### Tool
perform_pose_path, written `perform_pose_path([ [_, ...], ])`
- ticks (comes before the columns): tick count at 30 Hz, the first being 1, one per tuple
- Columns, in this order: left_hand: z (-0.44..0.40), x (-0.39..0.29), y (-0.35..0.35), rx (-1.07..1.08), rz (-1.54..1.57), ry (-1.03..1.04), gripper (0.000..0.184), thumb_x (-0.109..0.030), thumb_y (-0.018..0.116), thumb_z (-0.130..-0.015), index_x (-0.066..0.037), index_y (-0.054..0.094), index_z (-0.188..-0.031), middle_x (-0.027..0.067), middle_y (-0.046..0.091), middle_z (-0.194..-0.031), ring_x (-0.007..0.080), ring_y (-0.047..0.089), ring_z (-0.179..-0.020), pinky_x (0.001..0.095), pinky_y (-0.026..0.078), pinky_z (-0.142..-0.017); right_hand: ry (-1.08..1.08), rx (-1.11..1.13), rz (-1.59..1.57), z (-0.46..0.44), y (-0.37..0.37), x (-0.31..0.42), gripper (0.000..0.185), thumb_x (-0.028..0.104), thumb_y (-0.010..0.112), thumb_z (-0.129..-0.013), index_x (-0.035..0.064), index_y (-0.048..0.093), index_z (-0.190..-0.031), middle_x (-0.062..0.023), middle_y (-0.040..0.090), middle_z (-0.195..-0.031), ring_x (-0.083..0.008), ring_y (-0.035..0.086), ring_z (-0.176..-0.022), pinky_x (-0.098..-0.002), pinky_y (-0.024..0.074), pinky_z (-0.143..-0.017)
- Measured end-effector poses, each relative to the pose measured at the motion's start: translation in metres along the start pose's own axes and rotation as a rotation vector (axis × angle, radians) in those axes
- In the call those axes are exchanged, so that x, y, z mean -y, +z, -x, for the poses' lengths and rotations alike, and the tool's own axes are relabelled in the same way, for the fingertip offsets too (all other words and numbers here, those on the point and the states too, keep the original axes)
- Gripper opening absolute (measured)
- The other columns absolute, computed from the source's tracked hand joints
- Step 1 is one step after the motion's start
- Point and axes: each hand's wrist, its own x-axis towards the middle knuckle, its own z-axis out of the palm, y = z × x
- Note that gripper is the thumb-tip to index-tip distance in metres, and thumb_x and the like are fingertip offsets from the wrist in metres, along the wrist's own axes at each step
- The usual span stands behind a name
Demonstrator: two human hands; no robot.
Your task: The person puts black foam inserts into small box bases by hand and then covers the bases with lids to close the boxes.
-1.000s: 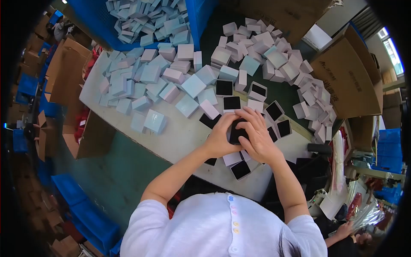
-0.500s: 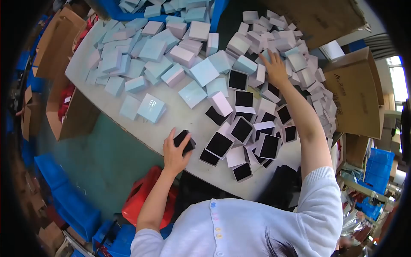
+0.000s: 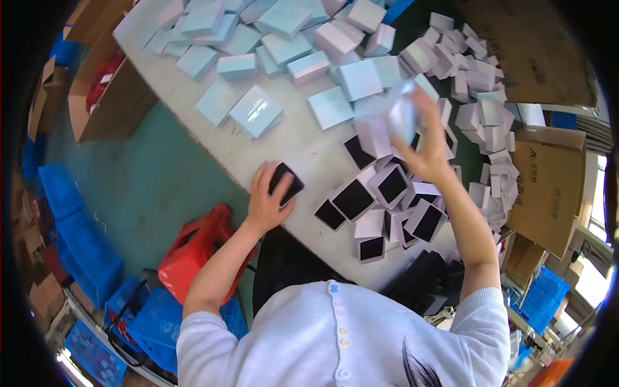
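The left grip point(image 3: 265, 198) was curled around a black-faced box point(image 3: 293, 185) by the near edge of the counter point(image 3: 300, 145); the right grip point(image 3: 424, 149), spread wider, held a blurred pale-blue box point(image 3: 402, 119) farther in.

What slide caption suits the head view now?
Left hand holding a black item near the edge of the table, right hand gripping a blurred pale box near open, black-lined boxes.

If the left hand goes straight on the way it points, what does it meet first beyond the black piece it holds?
Past some bare tabletop, the left hand would probably meet a pale blue box; its height is unclear, so it might pass over.
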Motion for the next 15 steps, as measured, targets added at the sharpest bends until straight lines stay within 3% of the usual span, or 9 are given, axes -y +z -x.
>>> perform_pose_path([
  [1, 0.005, 0.004, -0.001, -0.026, 0.004, 0.12, 0.051, -0.015, 0.074, -0.071, -0.02, 0.064, -0.121, 0.0178, 0.044, -0.138, 0.0425, 0.04, -0.126, 0.0529, 0.037, -0.102, -0.062, 0.095, -0.062, -0.001, 0.019, 0.018, 0.075, 0.01, 0.075, -0.069, 0.0081, 0.043, -0.136, -0.0229, 0.039, -0.141, -0.0394, 0.042, -0.128, -0.045, 0.0358, -0.105],
  [2, 0.007, 0.003, -0.005, 0.072, -0.075, 0.109, 0.044, -0.014, 0.073, -0.073, -0.026, 0.068, -0.115, 0.0163, 0.044, -0.139, 0.0427, 0.039, -0.127, 0.0559, 0.036, -0.102, -0.09, 0.209, -0.092, -0.005, 0.033, 0.034, 0.074, 0.01, 0.076, -0.068, 0.0098, 0.045, -0.135, -0.0221, 0.039, -0.14, -0.04, 0.042, -0.127, -0.0457, 0.0363, -0.105],
  [5, 0.005, -0.003, -0.012, 0.111, -0.096, 0.021, 0.043, -0.014, 0.074, -0.074, -0.027, 0.068, -0.114, 0.0144, 0.044, -0.14, 0.0427, 0.038, -0.127, 0.0573, 0.032, -0.105, -0.203, 0.424, -0.134, -0.02, 0.071, 0.058, 0.071, 0.008, 0.076, -0.067, 0.0119, 0.047, -0.132, -0.0214, 0.039, -0.14, -0.0417, 0.042, -0.126, -0.0471, 0.0369, -0.104],
  [6, 0.005, -0.004, -0.015, 0.019, -0.083, 0.013, 0.058, -0.016, 0.078, -0.069, -0.021, 0.061, -0.125, 0.0136, 0.046, -0.137, 0.0418, 0.04, -0.125, 0.0562, 0.029, -0.106, -0.281, 0.524, -0.143, -0.025, 0.082, 0.06, 0.07, 0.006, 0.076, -0.067, 0.0123, 0.048, -0.131, -0.0214, 0.039, -0.14, -0.0429, 0.042, -0.125, -0.0477, 0.037, -0.104],
  [7, 0.006, -0.001, -0.015, 0.014, -0.09, 0.011, 0.058, -0.016, 0.078, -0.069, -0.021, 0.061, -0.125, 0.0136, 0.046, -0.137, 0.0418, 0.04, -0.125, 0.0562, 0.029, -0.106, -0.289, 0.523, -0.145, -0.027, 0.093, 0.06, 0.07, 0.006, 0.076, -0.067, 0.0123, 0.048, -0.131, -0.0214, 0.039, -0.14, -0.0429, 0.042, -0.125, -0.0477, 0.037, -0.104],
  [9, 0.012, 0.004, -0.012, -0.105, 0.067, -0.254, 0.086, -0.02, 0.085, -0.062, -0.008, 0.046, -0.138, 0.0144, 0.048, -0.132, 0.0395, 0.042, -0.123, 0.0548, 0.028, -0.106, -0.376, 0.618, -0.089, -0.025, 0.117, 0.056, 0.068, 0.005, 0.075, -0.066, 0.0126, 0.05, -0.129, -0.0204, 0.039, -0.141, -0.0421, 0.042, -0.124, -0.0493, 0.037, -0.104],
  [10, 0.012, 0.007, -0.01, -0.068, -0.031, -0.225, 0.106, -0.023, 0.089, -0.055, 0.003, 0.032, -0.142, 0.0155, 0.05, -0.128, 0.036, 0.044, -0.122, 0.0531, 0.028, -0.105, -0.391, 0.628, -0.085, -0.023, 0.127, 0.053, 0.068, 0.006, 0.076, -0.066, 0.0148, 0.05, -0.129, -0.0184, 0.04, -0.139, -0.0405, 0.043, -0.124, -0.0489, 0.0362, -0.105],
  [13, -0.004, 0.006, -0.005, -0.049, 0.048, -0.26, 0.112, -0.023, 0.091, -0.053, 0.002, 0.03, -0.144, 0.0165, 0.051, -0.128, 0.0338, 0.047, -0.121, 0.0525, 0.029, -0.104, -0.488, 0.693, -0.128, -0.015, 0.155, 0.045, 0.069, 0.008, 0.077, -0.066, 0.0174, 0.05, -0.128, -0.0181, 0.041, -0.137, -0.0405, 0.042, -0.124, -0.0496, 0.0359, -0.105],
  [15, -0.01, 0.007, 0.0, -0.029, 0.089, -0.266, 0.108, -0.03, 0.089, -0.055, 0.002, 0.032, -0.141, 0.017, 0.049, -0.129, 0.0321, 0.044, -0.123, 0.0544, 0.025, -0.107, -0.581, 0.686, -0.002, -0.011, 0.16, 0.044, 0.062, 0.013, 0.077, -0.068, 0.0202, 0.051, -0.125, -0.0183, 0.041, -0.135, -0.04, 0.042, -0.123, -0.0525, 0.035, -0.104],
])
